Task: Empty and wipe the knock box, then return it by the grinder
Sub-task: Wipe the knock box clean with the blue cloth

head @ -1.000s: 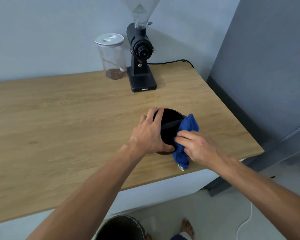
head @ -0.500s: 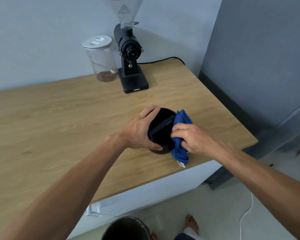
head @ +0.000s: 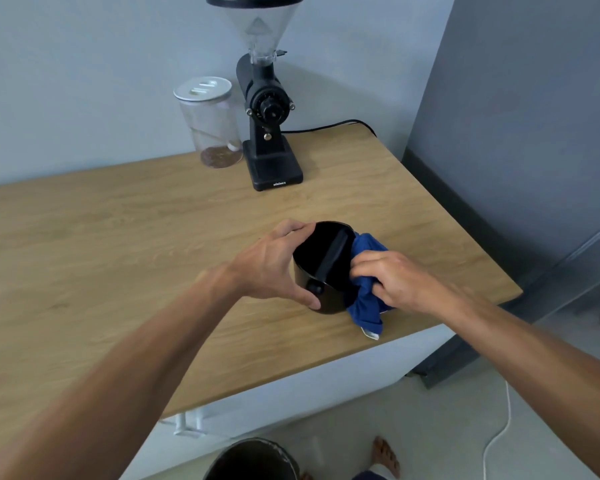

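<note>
Here the knock box (head: 321, 271) sat tilted near the table's (head: 118, 254) right front edge, well apart from the grinder (head: 269, 133). The left hand (head: 274, 265) gripped its side — the right hand (head: 395, 278) clenched a blue cloth (head: 364, 306) against its rim.

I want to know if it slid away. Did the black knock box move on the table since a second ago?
No. The knock box sits at the same spot near the table's front right edge, equally distant from the grinder; only the camera shifted.
</note>
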